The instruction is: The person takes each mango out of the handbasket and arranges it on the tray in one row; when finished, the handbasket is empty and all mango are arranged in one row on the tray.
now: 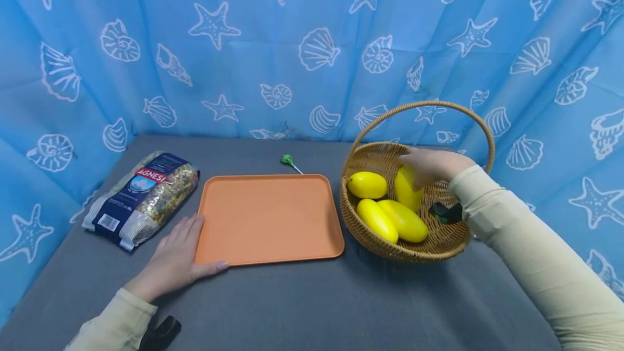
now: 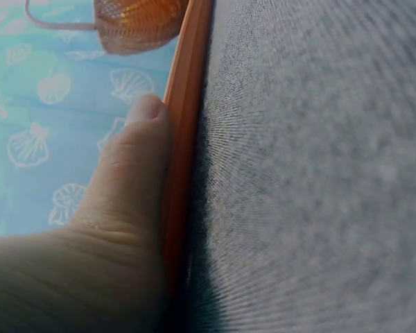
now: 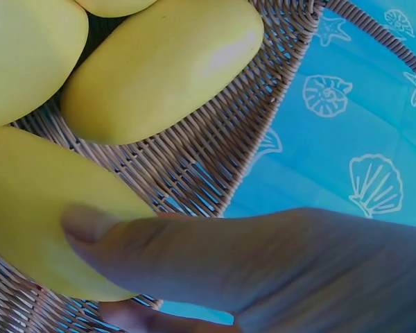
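Fruit (image 1: 405,191), yellow and elongated, sits in the right hand's (image 1: 434,166) grasp inside the wicker basket (image 1: 409,256); the right wrist view shows the thumb laid across one end and a fingertip beneath. Its long axis points mostly away from the person, the near end slightly rightward, so it lies crosswise to the orange tray (image 1: 268,221), whose longer sides run left to right. That tray is to the left of the basket, just beside it, with the basket's rim between fruit and tray. The right hand is far the nearer; the left hand, fingers extended and clenching nothing, rests at the tray's near left corner. Whether the fruit bears on the wicker I cannot tell.
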A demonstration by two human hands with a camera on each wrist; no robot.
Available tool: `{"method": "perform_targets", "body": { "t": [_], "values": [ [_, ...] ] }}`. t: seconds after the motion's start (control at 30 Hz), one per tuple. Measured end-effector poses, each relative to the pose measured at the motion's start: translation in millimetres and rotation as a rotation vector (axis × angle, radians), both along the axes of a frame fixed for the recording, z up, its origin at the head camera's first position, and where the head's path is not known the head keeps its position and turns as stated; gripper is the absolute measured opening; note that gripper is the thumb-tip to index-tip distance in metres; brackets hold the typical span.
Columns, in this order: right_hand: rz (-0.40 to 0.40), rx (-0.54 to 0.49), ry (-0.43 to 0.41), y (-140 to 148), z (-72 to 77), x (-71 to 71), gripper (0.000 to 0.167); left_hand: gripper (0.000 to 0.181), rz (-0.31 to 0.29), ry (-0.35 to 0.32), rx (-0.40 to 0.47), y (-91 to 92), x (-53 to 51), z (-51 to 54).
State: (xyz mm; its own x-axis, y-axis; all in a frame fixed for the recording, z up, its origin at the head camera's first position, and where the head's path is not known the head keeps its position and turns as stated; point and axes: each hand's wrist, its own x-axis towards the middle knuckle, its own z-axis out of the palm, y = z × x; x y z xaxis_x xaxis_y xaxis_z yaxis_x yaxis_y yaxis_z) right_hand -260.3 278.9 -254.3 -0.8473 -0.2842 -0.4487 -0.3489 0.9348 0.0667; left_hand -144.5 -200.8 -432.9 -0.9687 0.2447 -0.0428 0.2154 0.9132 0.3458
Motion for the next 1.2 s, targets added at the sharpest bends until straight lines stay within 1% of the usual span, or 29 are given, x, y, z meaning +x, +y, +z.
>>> {"method": "perform_targets", "body": {
  "t": [0.13, 0.27, 0.33, 0.43, 0.53, 0.63, 0.7, 0.83, 1.0, 1.07, 1.2],
  "values": [
    [0.042, -0.003, 0.008, 1.3, 3.5, 1.7, 0.059, 0.122, -0.005, 0.002, 0.004, -0.2, -0.5, 0.5],
    [0.036, -0.015, 0.01, 4.6, 5.7, 2.2, 0.062, 0.122, -0.008, 0.01, 0.004, 0.3, 0.4, 0.7],
    [0.049, -0.01, 0.016, 6.6, 6.1, 2.4, 0.065, 0.122, -0.007, 0.007, 0.0, 0.8, 0.9, 0.7],
    [0.042, 0.001, 0.025, 7.5, 6.6, 3.6, 0.068, 0.122, -0.004, 0.006, -0.002, 1.1, 0.9, 1.4],
    [0.012, -0.004, 0.034, 5.6, 7.7, 6.5, 0.07, 0.122, -0.001, -0.003, -0.006, 1.2, 0.7, 2.2],
    [-0.018, -0.033, 0.043, 2.3, 8.2, 9.0, 0.067, 0.122, 0.001, -0.011, -0.008, 1.3, 0.5, 2.7],
    [-0.024, -0.041, 0.051, 0.4, 8.5, 9.9, 0.065, 0.122, -0.003, -0.009, -0.006, 1.2, 0.3, 2.4],
    [-0.01, -0.035, 0.066, -4.1, 11.9, 11.4, 0.062, 0.121, -0.004, 0.0, 0.006, 1.0, 0.8, 2.6],
    [0.009, -0.041, 0.071, -6.0, 16.1, 14.3, 0.062, 0.123, 0.002, -0.021, 0.009, 1.1, 0.9, 2.6],
    [0.013, -0.05, 0.071, -5.0, 17.6, 16.0, 0.063, 0.123, 0.002, -0.025, 0.01, 0.8, 0.3, 2.0],
    [-0.005, -0.076, 0.073, -1.0, 21.8, 21.1, 0.068, 0.124, 0.002, -0.032, 0.006, 0.6, -0.5, 1.3]
  ]
}}
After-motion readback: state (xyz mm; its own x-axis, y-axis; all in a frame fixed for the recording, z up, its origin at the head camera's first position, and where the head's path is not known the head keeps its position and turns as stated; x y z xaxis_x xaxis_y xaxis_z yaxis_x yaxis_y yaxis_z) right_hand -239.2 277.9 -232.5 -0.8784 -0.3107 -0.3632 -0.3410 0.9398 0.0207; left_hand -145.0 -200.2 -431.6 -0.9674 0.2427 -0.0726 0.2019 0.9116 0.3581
